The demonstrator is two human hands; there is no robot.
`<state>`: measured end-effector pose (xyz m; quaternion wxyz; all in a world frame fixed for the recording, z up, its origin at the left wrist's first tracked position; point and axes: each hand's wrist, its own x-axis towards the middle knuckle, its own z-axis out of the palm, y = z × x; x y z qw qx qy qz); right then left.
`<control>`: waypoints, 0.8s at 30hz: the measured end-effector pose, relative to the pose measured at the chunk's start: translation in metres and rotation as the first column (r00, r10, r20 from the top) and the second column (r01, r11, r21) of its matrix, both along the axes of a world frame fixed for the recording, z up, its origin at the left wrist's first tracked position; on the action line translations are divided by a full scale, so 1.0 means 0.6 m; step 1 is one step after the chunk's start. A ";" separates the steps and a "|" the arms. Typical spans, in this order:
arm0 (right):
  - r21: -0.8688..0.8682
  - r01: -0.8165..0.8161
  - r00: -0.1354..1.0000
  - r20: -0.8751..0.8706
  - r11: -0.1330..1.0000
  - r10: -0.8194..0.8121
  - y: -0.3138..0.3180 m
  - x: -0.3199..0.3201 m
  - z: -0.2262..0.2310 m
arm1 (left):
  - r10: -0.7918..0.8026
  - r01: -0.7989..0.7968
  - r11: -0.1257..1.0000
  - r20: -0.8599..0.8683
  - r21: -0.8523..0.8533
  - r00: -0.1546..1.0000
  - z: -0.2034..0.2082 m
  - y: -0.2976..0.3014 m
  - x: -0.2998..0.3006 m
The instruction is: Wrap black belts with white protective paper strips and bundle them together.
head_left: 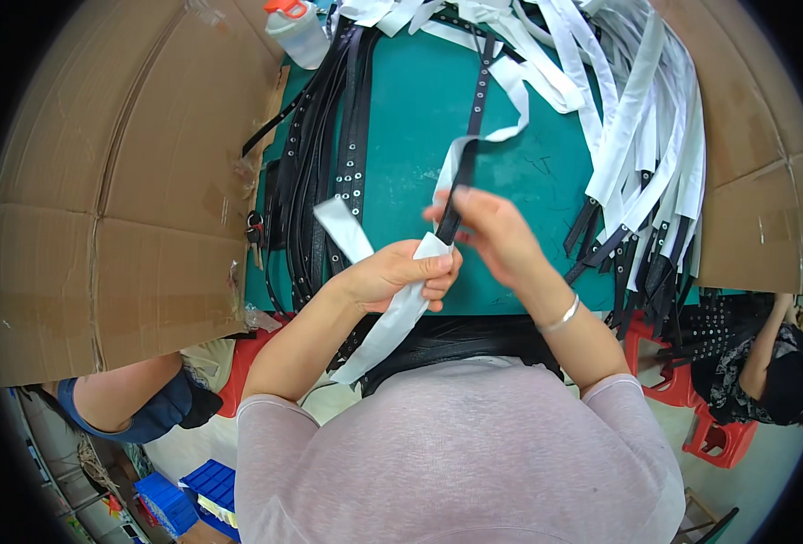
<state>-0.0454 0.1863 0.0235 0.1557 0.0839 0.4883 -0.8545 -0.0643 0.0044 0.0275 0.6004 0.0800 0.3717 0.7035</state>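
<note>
A black eyelet belt [480, 100] runs from the far side of the table toward me, its near part sleeved in a white wrapping strip [383, 340]. My left hand [410, 272] is closed round that white-covered part, thumb on top. Just beyond it, my right hand [496, 231] curls about the bare black length, its fingers slightly smeared by motion. A loose white ribbon [510, 127] loops beside the belt and passes down behind it to my right fingers. Left of my hands, another white end [344, 228] sticks out. A metal bangle [564, 313] circles my right wrist.
Black eyelet belts [315, 172] lie in a bundle at the left of the green table [410, 109]. White-wrapped belts [646, 136] pile at the right. Cardboard walls [147, 163] flank both sides. A bottle with an orange cap [297, 36] stands far left. People sit on either side.
</note>
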 end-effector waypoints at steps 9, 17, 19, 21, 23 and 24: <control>-0.061 -0.016 0.999 0.040 0.998 0.018 -0.006 0.017 -0.005 | 0.060 -0.059 0.997 0.034 -0.047 0.998 -0.001 0.005 -0.006; -0.029 0.339 0.934 -0.107 0.940 -0.340 0.074 -0.114 -0.013 | -0.053 0.055 0.997 0.050 -0.054 0.997 -0.015 0.016 0.018; -0.026 0.350 0.909 -0.233 0.937 -0.346 0.156 -0.195 -0.026 | -0.079 0.079 0.997 0.070 0.004 0.994 -0.020 0.023 0.017; 0.003 0.461 0.838 -0.332 0.888 -0.434 0.240 -0.276 -0.017 | -0.090 0.089 0.996 0.068 0.016 0.994 -0.024 0.027 0.017; 0.055 0.565 0.816 -0.182 0.823 -0.548 0.250 -0.277 0.026 | -0.038 0.031 0.997 0.102 0.072 0.994 -0.019 0.024 0.013; 0.092 0.594 0.799 -0.186 0.799 -0.572 0.241 -0.261 -0.006 | -0.039 0.031 0.997 0.099 0.075 0.994 -0.018 0.023 0.010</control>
